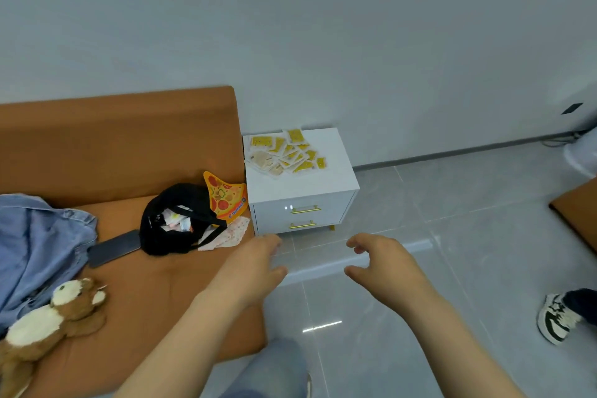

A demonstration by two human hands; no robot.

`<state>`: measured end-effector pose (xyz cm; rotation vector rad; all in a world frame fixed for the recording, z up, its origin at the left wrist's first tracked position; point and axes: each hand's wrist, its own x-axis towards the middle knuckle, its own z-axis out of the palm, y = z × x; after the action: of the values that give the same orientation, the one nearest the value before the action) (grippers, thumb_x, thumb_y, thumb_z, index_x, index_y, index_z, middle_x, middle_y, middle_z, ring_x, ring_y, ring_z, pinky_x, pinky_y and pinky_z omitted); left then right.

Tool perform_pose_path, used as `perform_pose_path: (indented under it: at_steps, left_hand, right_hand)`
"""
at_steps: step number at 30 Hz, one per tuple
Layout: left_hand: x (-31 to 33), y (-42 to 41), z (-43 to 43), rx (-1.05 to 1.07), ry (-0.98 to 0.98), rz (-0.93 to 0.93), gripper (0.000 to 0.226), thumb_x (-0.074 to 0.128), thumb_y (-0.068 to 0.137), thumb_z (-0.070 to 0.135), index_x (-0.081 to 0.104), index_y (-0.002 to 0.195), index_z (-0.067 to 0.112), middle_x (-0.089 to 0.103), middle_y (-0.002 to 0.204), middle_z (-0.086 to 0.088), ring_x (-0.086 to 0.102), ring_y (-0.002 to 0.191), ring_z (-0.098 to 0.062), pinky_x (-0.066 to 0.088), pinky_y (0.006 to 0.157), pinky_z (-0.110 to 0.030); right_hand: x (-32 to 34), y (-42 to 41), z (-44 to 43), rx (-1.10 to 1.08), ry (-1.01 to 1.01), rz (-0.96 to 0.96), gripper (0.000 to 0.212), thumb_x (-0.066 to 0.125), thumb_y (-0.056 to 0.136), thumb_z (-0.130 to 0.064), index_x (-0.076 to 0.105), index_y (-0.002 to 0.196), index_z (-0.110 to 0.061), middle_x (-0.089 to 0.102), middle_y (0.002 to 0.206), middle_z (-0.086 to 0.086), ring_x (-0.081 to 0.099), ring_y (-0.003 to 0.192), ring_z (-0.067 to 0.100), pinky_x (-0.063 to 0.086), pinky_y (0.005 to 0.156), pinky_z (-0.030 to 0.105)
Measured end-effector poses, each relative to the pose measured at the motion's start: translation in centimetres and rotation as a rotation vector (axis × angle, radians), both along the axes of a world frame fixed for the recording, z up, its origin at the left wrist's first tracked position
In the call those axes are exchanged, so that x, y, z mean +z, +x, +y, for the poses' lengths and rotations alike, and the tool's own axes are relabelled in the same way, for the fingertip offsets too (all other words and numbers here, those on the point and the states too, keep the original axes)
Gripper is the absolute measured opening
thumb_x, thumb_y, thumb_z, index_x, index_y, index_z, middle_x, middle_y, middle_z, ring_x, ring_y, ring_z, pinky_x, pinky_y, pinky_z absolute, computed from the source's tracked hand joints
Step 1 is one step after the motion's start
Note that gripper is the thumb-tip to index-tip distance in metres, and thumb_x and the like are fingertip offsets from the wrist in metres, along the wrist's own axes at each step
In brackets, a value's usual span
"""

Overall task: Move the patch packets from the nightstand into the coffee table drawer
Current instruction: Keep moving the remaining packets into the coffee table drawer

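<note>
Empty, loose-fingered left hand and right hand hover; just beyond them, a careless sweep could knock the scattered flat yellow patch packets off the glossy white nightstand.

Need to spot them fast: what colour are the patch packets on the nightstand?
The patch packets are mostly yellow, some beige; head view.

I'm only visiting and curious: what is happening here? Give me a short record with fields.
nightstand: white, two drawers closed, beside the sofa
patch packets: scattered in an overlapping heap on the nightstand top, untouched
left hand: empty, fingers relaxed, reaching toward the nightstand
right hand: empty, fingers loosely curled, reaching likewise
sofa: orange; holds a black bag and a plush toy
coffee table: not in view
</note>
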<state>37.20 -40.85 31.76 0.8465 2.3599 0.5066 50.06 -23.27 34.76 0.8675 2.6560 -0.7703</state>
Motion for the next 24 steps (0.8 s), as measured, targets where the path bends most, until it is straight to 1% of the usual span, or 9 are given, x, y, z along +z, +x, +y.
perform_pose_path:
  at_steps: [8,12,15,18,21,24]
  left_hand:
    - [-1.6,-5.0,7.8,0.016,-0.014,-0.022,0.047,0.057,0.09,0.032,0.045,0.134,0.021,0.054,0.129,0.003,0.048,0.118,-0.014,0.039,0.091,-0.024]
    - [-2.5,-9.3,11.4,0.053,-0.018,-0.049,0.046,0.058,0.09,0.031,0.046,0.133,0.02,0.054,0.128,0.0,0.052,0.116,-0.015,0.042,0.093,-0.026]
    - [-2.5,-13.0,13.7,0.079,-0.036,-0.056,0.047,0.058,0.09,0.031,0.045,0.133,0.021,0.053,0.131,0.001,0.053,0.115,-0.015,0.041,0.09,-0.024]
    - [-2.6,-16.5,15.9,0.09,-0.057,-0.07,0.046,0.056,0.09,0.031,0.044,0.134,0.021,0.052,0.132,0.002,0.053,0.114,-0.015,0.042,0.088,-0.025]
    - [-3.0,-19.6,18.0,0.087,-0.065,-0.064,0.047,0.056,0.09,0.033,0.043,0.134,0.022,0.051,0.133,0.002,0.051,0.119,-0.014,0.041,0.091,-0.024]
    - [-3.4,-21.7,19.7,0.114,-0.075,-0.093,0.047,0.057,0.09,0.034,0.043,0.134,0.023,0.052,0.132,0.003,0.052,0.117,-0.014,0.041,0.092,-0.024]
  right_hand:
    - [-1.7,-5.1,7.4,0.043,-0.014,-0.02,0.045,0.062,0.088,-0.029,0.051,0.131,-0.026,0.057,0.127,-0.006,0.051,0.117,0.009,0.038,0.09,0.017]
    - [-2.3,-9.7,11.3,0.069,-0.021,-0.047,0.045,0.062,0.088,-0.028,0.051,0.132,-0.026,0.057,0.127,-0.006,0.052,0.116,0.01,0.039,0.091,0.019]
    - [-2.3,-13.6,13.9,0.091,-0.022,-0.059,0.045,0.062,0.088,-0.028,0.051,0.131,-0.025,0.057,0.127,-0.006,0.052,0.116,0.01,0.039,0.091,0.019]
    - [-2.4,-17.2,16.2,0.102,-0.028,-0.077,0.044,0.061,0.087,-0.027,0.051,0.131,-0.026,0.058,0.126,-0.006,0.052,0.115,0.01,0.038,0.089,0.017]
    - [-2.8,-20.2,18.6,0.106,-0.026,-0.089,0.044,0.06,0.088,-0.026,0.051,0.13,-0.025,0.057,0.126,-0.006,0.052,0.115,0.01,0.038,0.087,0.017]
    - [-3.3,-22.8,20.7,0.117,-0.044,-0.112,0.044,0.061,0.088,-0.025,0.051,0.131,-0.024,0.057,0.126,-0.004,0.053,0.114,0.012,0.04,0.089,0.02]
